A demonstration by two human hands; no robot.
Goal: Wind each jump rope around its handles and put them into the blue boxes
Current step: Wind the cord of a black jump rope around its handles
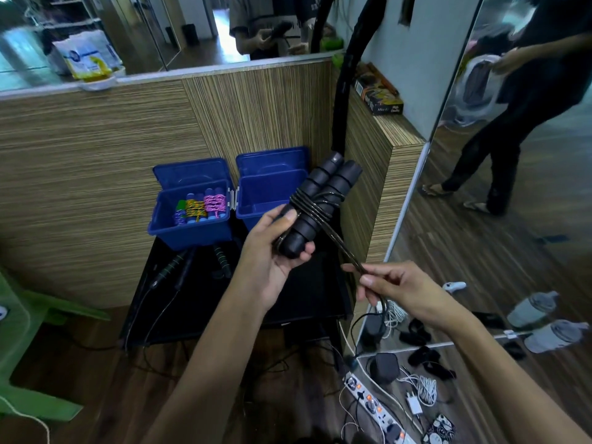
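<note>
My left hand (272, 261) grips the lower ends of two black foam jump rope handles (323, 200), held side by side and tilted up to the right. Several turns of dark rope (315, 205) wrap their middle. From there the rope runs down to my right hand (397, 290), which pinches it taut. Behind stand two open blue boxes: the left box (189, 230) holds several wound coloured ropes (200, 206), the right box (256, 216) shows nothing inside. Two green-and-black handled ropes (198, 262) lie unwound on the black table (304, 296).
A striped wooden partition (96, 174) backs the boxes. A mirror (512, 187) stands at the right. On the floor lie a power strip (371, 402), chargers and cables. A green plastic chair (22, 341) stands at the left.
</note>
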